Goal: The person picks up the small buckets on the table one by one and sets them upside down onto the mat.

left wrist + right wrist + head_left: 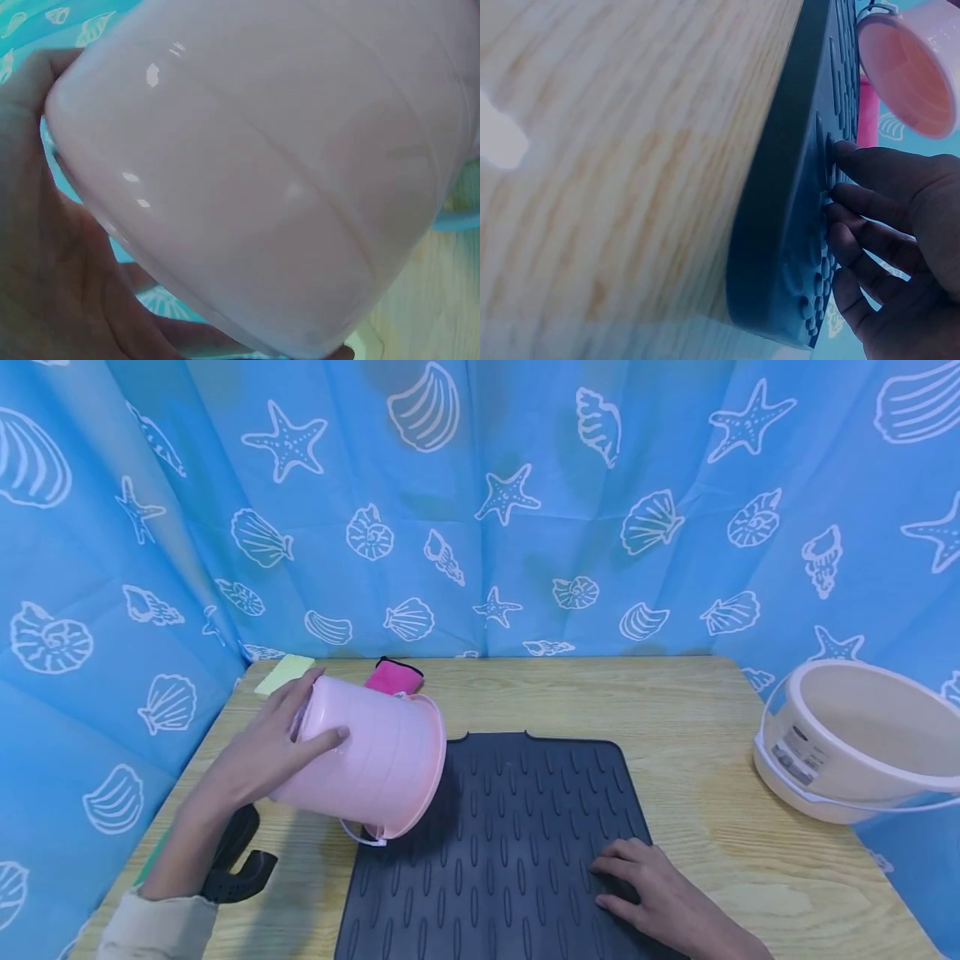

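Left hand [258, 753], fingers spread, grips the pink bucket [371, 752] tilted at the mat's [517, 810] far-left corner, a slackened hold risking a drop; right hand [660, 889], fingers loose, touches the mat's right side.

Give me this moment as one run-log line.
left hand: grips pink bucket near its base | pink bucket: tipped sideways, mouth facing right | right hand: rests on dark mat | cream bucket: upright, far right, untouched

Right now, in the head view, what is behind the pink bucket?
Part of a bright pink cloth shows on the table; the pink bucket covers the rest. Anything lying wholly behind it cannot be seen.
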Tool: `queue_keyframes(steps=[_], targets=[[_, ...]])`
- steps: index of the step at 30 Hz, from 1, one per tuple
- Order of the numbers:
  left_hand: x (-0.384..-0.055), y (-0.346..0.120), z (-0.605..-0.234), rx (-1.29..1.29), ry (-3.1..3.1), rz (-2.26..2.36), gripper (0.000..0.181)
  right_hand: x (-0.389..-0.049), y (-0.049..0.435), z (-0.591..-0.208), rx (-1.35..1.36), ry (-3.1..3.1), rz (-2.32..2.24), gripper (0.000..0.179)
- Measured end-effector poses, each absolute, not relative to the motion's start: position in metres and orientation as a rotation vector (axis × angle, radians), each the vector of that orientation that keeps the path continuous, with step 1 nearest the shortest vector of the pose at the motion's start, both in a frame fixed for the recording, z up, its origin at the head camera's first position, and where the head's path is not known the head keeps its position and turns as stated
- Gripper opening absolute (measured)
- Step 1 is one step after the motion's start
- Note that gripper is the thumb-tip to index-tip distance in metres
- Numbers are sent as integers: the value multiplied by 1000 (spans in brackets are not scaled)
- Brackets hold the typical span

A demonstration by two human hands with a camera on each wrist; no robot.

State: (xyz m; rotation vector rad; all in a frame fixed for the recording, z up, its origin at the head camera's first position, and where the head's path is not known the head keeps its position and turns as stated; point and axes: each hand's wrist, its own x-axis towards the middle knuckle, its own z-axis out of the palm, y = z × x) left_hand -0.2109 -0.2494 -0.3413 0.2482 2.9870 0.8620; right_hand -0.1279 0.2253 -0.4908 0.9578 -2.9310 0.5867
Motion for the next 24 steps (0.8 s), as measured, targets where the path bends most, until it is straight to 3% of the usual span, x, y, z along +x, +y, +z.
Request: queue_keyframes(steps=[24], targets=[[-213,-227,-325,412,2927,659,89,-126,228,-493,950,-2903,631,24]])
